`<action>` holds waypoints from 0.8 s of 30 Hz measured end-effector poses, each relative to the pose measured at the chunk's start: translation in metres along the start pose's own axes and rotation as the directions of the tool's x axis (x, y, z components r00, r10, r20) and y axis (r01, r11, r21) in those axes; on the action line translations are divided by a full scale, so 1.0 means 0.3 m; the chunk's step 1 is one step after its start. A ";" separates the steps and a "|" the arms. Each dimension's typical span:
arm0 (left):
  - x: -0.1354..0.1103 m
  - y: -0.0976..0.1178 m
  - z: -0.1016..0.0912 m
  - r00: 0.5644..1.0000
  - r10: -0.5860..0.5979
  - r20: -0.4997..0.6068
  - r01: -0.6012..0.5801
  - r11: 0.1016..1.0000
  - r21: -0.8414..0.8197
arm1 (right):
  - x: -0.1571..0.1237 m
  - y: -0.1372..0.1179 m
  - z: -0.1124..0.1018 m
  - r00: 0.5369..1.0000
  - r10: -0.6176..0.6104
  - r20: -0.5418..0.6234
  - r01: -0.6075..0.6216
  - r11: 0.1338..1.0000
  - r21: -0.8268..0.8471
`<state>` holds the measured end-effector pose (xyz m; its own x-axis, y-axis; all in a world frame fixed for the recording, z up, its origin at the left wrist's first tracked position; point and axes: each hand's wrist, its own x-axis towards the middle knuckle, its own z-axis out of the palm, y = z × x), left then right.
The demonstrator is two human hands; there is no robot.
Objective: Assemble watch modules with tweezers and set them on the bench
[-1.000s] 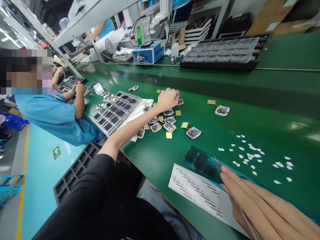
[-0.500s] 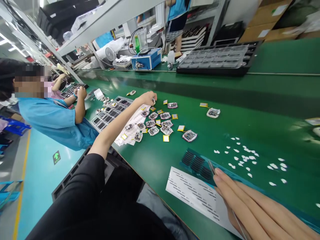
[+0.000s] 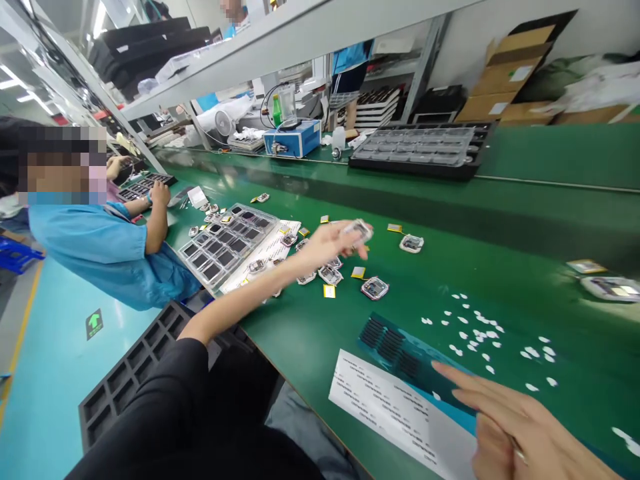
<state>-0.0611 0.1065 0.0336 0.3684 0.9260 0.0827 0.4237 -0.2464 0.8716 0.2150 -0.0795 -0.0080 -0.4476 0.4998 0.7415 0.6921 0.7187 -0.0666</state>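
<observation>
My left hand [image 3: 331, 245] is stretched out over the green bench, blurred by motion, its fingers pinched on a small square case part [image 3: 359, 229] lifted above a cluster of similar parts [image 3: 327, 273]. My right hand [image 3: 520, 430] rests at the lower right on a white printed sheet [image 3: 400, 413], fingers extended flat, with thin metal tweezers [image 3: 518, 453] tucked under them. Just ahead of it lies a teal sheet with rows of black strips [image 3: 395, 340]. Small white backing scraps [image 3: 493, 340] are scattered to the right.
A clear tray of dark square parts [image 3: 225, 243] lies left of the cluster. A person in a blue shirt [image 3: 110, 247] works at the left. A black empty tray [image 3: 130, 373] sits below the bench edge. A blue device [image 3: 293, 139] and a stacked tray [image 3: 425, 148] stand beyond the belt.
My left hand has come back from the far left of the cluster toward the middle, now lifting a case part. My right hand slid lower right; the view tilted up.
</observation>
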 end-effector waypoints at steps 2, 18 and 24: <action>-0.104 0.040 0.138 0.987 0.029 0.157 0.015 0.964 -0.267 | -0.008 -0.010 0.005 0.999 0.048 -0.002 -0.048 0.997 -0.068; -0.335 0.141 0.295 0.855 0.032 0.517 0.113 0.963 -0.246 | 0.070 -0.082 0.001 0.983 0.180 0.023 -0.164 0.938 -0.304; -0.337 0.145 0.296 0.884 0.062 0.463 0.054 0.971 -0.233 | 0.051 -0.084 -0.016 0.990 0.116 0.077 -0.093 0.963 -0.253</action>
<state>-0.0065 -0.0232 0.0203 0.7352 0.6710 -0.0965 0.2384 -0.1227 0.9634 0.1934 -0.0922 0.0083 -0.4070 0.6155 0.6749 0.8514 0.5232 0.0364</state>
